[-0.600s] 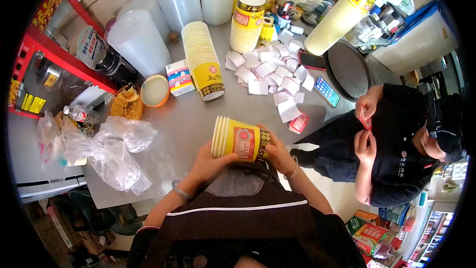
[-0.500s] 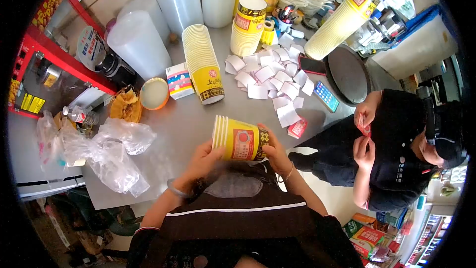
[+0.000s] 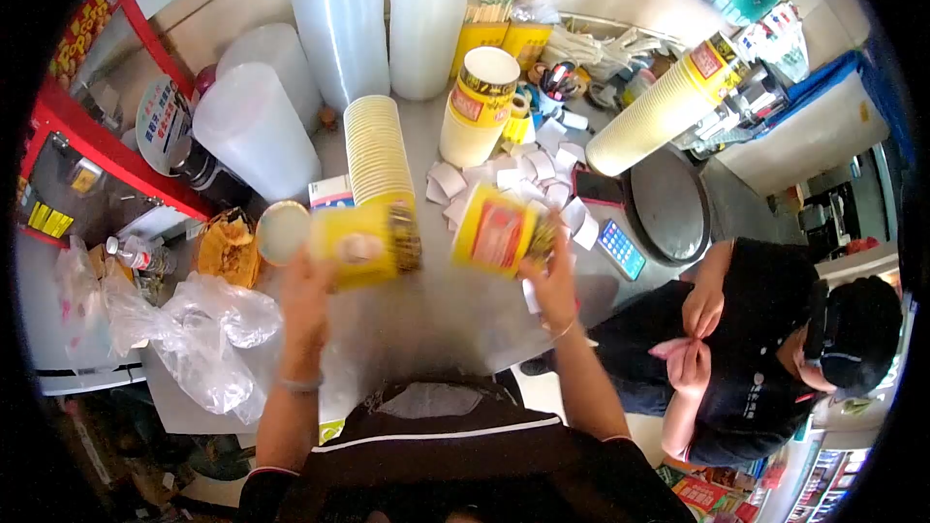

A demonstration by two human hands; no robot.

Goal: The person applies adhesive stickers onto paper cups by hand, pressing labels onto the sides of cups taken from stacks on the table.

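My left hand [image 3: 306, 302] grips a blurred yellow paper cup [image 3: 356, 250], tilted on its side in front of a long leaning stack of cups [image 3: 378, 150]. In my right hand [image 3: 550, 281] is another yellow cup [image 3: 489, 232] with a red label, its dark base toward my fingers. The two held cups are apart from each other, over the grey table [image 3: 436, 320]. Behind the right one lie loose white paper pieces [image 3: 528, 174]. A shorter stack of yellow cups [image 3: 480, 107] stands upright beyond them.
Clear plastic bags [image 3: 208, 339] and a round container [image 3: 283, 230] lie at the left. A phone [image 3: 621, 250], a round dark plate [image 3: 668, 203] and a tall leaning cup stack [image 3: 659, 111] are at the right. Beside the table, a co-worker [image 3: 746, 349] handles a small pinkish item.
The cups held together between my hands are now apart, one in each hand, and both hands have moved forward over the table. The view has shifted.
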